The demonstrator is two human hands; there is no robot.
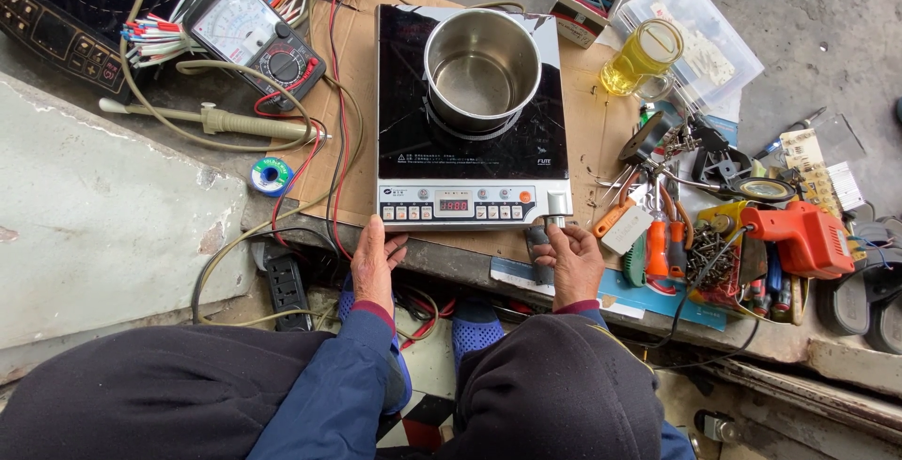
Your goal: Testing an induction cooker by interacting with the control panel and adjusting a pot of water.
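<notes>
An induction cooker (470,155) with a black glass top and a lit red display lies on cardboard in front of me. A steel pot (479,70) stands on its heating ring, seemingly empty. My left hand (374,267) rests on the bench edge at the cooker's front left corner, fingers loosely spread and holding nothing. My right hand (568,263) grips a dark-handled tool (538,239) at the cooker's front right corner; only its upper end shows above my fingers.
An analogue multimeter (258,42) with tangled leads, a soldering iron (221,122) and a solder spool (272,176) lie to the left. To the right sit an orange power tool (799,234), screwdrivers, screws and a glass mug of yellow liquid (642,56). A power strip (287,286) hangs below the bench.
</notes>
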